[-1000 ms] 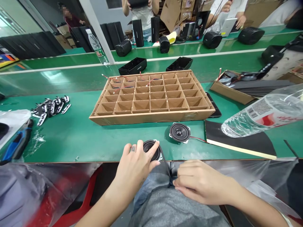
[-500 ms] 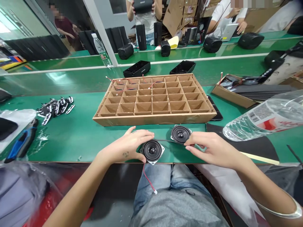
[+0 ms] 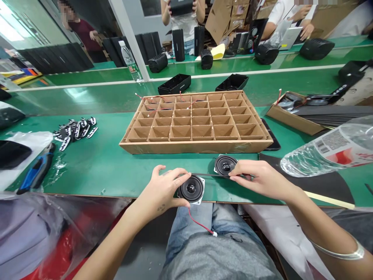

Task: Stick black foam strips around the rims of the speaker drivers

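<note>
At the table's front edge, my left hand (image 3: 166,187) grips a round black speaker driver (image 3: 190,188) with a pale metal frame, thumb at its lower side and fingertips at its top edge. A red wire with a white plug (image 3: 215,233) hangs from this driver over my lap. A thin black strip (image 3: 208,175) stretches from the driver's top edge, by my left fingertips, to my right hand (image 3: 253,175). My right thumb and finger pinch that strip beside a second speaker driver (image 3: 225,166), which lies on the table.
A divided cardboard tray (image 3: 195,147) stands behind the drivers, a few wires in its far cells. Right are a plastic bottle (image 3: 326,151), a black sheet (image 3: 323,184) and an open carton (image 3: 295,118). Left lie blue-handled pliers (image 3: 36,171) and black-and-white labelled pieces (image 3: 75,130). People sit across.
My left fingers have shifted to the driver's top edge, at the strip. The driver's hanging plug has swung right. The view has shifted slightly; my right hand still pinches the strip.
</note>
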Motion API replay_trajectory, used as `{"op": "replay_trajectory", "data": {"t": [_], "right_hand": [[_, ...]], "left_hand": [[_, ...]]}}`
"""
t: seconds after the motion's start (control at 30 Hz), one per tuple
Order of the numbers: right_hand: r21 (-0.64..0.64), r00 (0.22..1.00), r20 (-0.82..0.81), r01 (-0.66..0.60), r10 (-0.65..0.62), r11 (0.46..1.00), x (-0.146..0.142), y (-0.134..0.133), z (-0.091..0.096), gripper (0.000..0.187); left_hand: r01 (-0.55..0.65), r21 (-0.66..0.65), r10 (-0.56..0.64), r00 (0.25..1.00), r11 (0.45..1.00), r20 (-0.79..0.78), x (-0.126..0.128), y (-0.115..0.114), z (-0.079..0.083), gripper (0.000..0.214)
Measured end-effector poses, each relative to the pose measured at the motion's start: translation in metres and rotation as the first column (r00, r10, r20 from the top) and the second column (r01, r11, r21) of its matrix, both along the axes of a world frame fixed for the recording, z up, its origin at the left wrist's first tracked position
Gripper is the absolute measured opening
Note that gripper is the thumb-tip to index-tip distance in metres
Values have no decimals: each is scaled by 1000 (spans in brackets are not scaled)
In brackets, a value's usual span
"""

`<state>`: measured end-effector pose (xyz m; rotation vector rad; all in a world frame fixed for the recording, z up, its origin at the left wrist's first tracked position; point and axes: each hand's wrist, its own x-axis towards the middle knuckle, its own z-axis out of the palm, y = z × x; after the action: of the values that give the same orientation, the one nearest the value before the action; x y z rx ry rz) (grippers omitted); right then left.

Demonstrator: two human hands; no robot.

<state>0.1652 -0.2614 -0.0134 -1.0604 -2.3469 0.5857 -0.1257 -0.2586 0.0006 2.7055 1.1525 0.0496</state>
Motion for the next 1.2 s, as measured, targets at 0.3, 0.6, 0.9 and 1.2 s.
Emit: {"op": "replay_trajectory", "data": {"t": [0.3, 0.6, 0.9, 1.2], "right_hand": [[25, 999, -25, -21, 21, 999, -1, -5, -10, 11], [58, 999, -19, -25, 26, 998, -5, -12, -11, 13], [39, 997, 64, -47, 44, 998, -11, -27, -12, 19], [89, 988, 133, -89, 77, 992, -19, -31, -9, 23]], "left_hand": [[-60, 9, 61, 995, 998, -85, 9, -7, 5, 64], [-74, 36, 78, 988, 997, -136, 14, -11, 9, 65], [-70, 94, 90, 970, 993, -225, 23, -15, 15, 63], [-42, 137, 85, 943, 990, -322, 31, -18, 17, 64]]}}
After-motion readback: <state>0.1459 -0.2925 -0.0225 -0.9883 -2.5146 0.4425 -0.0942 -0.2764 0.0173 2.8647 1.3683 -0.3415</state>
